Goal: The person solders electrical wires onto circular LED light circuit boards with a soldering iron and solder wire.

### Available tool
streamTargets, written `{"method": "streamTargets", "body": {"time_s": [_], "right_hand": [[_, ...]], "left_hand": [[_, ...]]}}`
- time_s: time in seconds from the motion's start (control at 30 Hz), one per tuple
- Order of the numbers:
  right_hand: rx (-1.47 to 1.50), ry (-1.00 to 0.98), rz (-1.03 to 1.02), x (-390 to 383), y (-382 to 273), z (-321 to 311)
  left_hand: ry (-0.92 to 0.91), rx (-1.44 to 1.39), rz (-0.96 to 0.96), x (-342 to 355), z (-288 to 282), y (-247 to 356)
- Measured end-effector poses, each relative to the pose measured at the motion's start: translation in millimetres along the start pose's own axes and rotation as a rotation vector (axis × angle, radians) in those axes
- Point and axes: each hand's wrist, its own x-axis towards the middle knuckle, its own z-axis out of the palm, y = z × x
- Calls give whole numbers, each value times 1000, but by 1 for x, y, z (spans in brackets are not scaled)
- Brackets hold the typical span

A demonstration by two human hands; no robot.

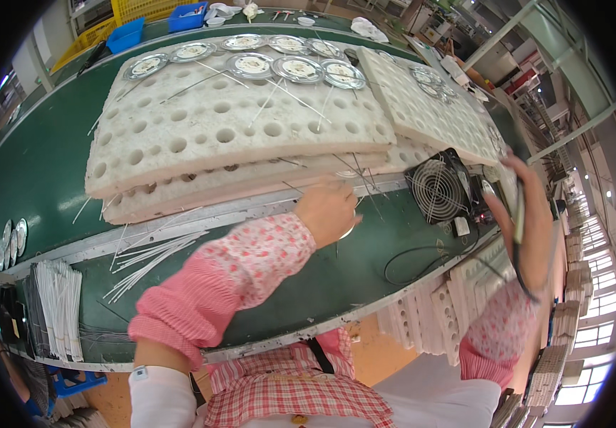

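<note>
My left hand (328, 210) is closed over the green bench, in front of the stacked white foam boards (201, 160). A pale curved edge shows by its fingertips; what it holds is mostly hidden. Thin dark wires (365, 178) stick out just beyond it. My right hand (534, 221) is raised at the right, its fingers round a slim soldering iron (519, 214) with a dark cord trailing past the wrist. Between the hands stands a black fan (438, 187) with a wire guard. Several round silver lamp plates (299, 70) with white wires lie on the foam's far part.
Loose white wires (155, 260) lie left of my left forearm, near a thick white wire bundle (58, 310). More silver discs (10, 246) stand at the far left. Blue bins (125, 34) are at the back. A black cable (411, 250) loops below the fan.
</note>
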Motion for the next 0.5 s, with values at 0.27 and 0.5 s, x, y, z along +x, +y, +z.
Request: {"method": "streamTargets", "body": {"time_s": [0.27, 0.5], "right_hand": [[127, -76, 209, -142, 5, -21], [492, -135, -11, -170, -99, 131]], "left_hand": [[-102, 187, -220, -68, 37, 49], [-100, 97, -443, -161, 0, 101]]}}
